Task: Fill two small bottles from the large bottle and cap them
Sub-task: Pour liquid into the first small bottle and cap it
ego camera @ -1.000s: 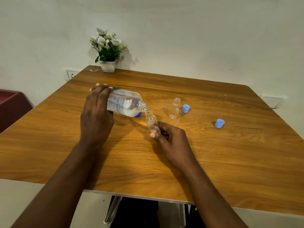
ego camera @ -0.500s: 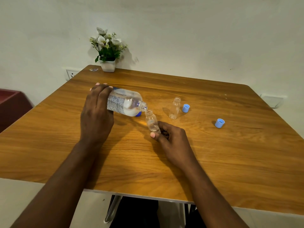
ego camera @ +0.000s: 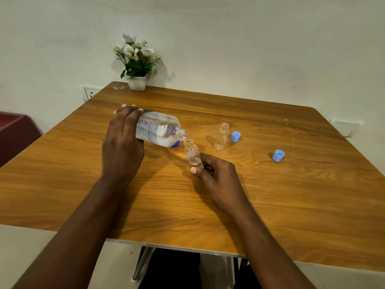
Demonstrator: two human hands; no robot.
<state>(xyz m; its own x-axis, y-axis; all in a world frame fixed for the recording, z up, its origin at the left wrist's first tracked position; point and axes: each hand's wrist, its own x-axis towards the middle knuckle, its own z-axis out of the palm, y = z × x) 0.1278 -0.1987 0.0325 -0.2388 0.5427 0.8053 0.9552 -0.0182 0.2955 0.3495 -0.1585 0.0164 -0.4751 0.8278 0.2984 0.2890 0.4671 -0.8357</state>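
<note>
Head view: a wooden table (ego camera: 270, 205) is seen from above, with both bare forearms reaching over its near edge. The large bottle (ego camera: 160, 130) is held above the table left of centre, tipped almost flat with its uncapped neck pointed right and slightly down; clear liquid is visible inside and a printed label is wrapped round its body. It is gripped from above by the left hand (ego camera: 121, 142), fingers curled over the bottle's rear half. A small bottle (ego camera: 193, 154) is held just below the large bottle's mouth, tilted with its open neck up and to the left, nearly touching that mouth. Its base is pinched by the right hand (ego camera: 216, 176), thumb on the near side, other fingers curled behind. Whether a stream is running between the two mouths cannot be told. A dark blue cap (ego camera: 175, 144) is partly seen on the table under the large bottle. A second small bottle (ego camera: 221, 137), uncapped and seemingly empty, is stood upright to the right of the hands. A light blue cap (ego camera: 235, 136) is placed just beside it on its right; another light blue cap (ego camera: 278, 155) is set well apart, further right. A white pot of flowers (ego camera: 137, 83) is placed at the far left corner against the wall. A wall socket (ego camera: 90, 93) is seen left of that corner.
</note>
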